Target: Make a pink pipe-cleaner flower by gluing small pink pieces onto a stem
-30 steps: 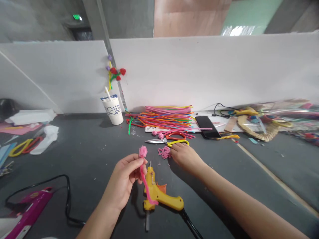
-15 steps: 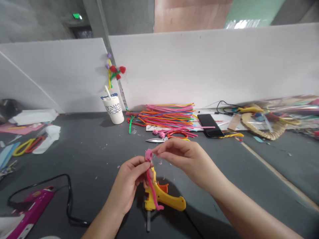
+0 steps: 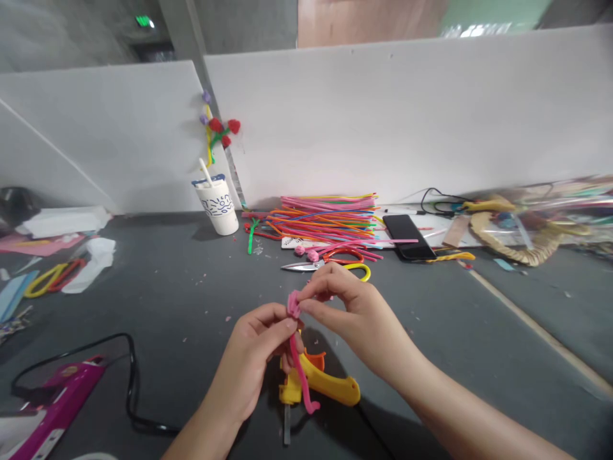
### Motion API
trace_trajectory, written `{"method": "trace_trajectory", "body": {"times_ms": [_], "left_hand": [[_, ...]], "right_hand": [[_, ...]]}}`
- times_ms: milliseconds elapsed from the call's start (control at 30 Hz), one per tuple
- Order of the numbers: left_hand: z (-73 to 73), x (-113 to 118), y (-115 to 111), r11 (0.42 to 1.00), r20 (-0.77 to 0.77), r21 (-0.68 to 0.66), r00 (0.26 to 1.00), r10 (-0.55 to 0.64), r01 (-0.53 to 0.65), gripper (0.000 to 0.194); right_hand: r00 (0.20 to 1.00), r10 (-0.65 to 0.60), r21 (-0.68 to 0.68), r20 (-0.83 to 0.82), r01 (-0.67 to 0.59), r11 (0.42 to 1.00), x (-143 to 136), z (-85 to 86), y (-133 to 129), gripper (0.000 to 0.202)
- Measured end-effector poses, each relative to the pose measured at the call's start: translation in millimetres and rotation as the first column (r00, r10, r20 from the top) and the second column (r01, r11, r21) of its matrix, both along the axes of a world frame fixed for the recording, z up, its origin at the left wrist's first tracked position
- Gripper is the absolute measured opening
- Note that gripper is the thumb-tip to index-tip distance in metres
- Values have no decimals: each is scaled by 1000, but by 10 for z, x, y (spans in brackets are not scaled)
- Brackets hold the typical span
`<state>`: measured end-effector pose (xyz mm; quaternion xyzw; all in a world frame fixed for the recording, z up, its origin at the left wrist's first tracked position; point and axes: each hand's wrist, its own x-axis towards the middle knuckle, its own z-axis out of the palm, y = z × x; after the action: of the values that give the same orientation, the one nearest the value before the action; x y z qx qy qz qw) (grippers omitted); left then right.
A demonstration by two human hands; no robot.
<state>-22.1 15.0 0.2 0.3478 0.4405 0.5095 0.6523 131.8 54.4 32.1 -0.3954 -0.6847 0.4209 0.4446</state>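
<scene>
Lying under everything, tabletop (image 3: 167,306): dark grey, with small pink scraps scattered on it.
White panels (image 3: 383,128): stand upright along the far edge of the table.
Right hand (image 3: 354,306): comes from the right side, with thumb and index finger bent close together. Touches the pink flower head at its right side. Closed on a part of it or only pressed against it, cannot tell.
Left hand (image 3: 261,342): grasps the pink stem between thumb and fingers, just below the flower head. Has other fingers curled behind the stem, partly hidden.
Pipe cleaner pile (image 3: 325,217): lies near the panels, in many colours, mostly pink, orange and red.
Magenta tool (image 3: 64,402): lies at the left, well apart from both hands, beside a black cable (image 3: 131,377).
Yellow glue gun (image 3: 330,384): lies below the hands, with orange trigger, and is partly covered by the left fingers and the stem.
Phone (image 3: 409,237): lies dark and flat, to the right of the pile.
Cup (image 3: 220,207): stands left of the pile, white with blue marks, with a straw in it.
Scissors (image 3: 342,260): lie just beyond the right hand, with one red and one yellow handle.
Pink stem (image 3: 304,377): hangs down from the left fingers, in front of the glue gun, and bends at its lower end.
Pink flower head (image 3: 294,305): sits on top of the stem, above the left thumb, between the fingertips of both hands.
Pink balls (image 3: 313,255): rest together beside the scissors.
</scene>
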Motion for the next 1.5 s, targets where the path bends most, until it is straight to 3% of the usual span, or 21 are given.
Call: {"method": "trace_trajectory", "body": {"times_ms": [200,300,467,567,700,1067,1500], "left_hand": [[0,2,1,999,-29,41,999,-15,16,12],[15,5,-3,999,-11,32,1000,-16,17,13],[37,12,-15,999,5,44,1000,27,-27,14],[37,8,-23,997,1,69,999,44,-44,14],[26,3,-34,994,-20,98,999,40,-38,13],[-16,-10,-34,987,-68,155,997,44,-33,10],[-44,-13,-51,986,-94,165,995,32,-16,8]], "right_hand": [[995,-60,138,79,49,989,-2,20,-32,14],[989,-115,272,90,87,958,-11,-14,-61,13],[964,-236,602,122,117,790,-6,-102,-153,11],[947,-264,682,184,71,728,-2,-144,-187,13],[934,-288,706,211,58,706,-6,-168,-183,14],[951,-247,650,186,70,757,-13,-148,-184,13],[950,-242,657,197,55,752,-11,-157,-185,13]]}}
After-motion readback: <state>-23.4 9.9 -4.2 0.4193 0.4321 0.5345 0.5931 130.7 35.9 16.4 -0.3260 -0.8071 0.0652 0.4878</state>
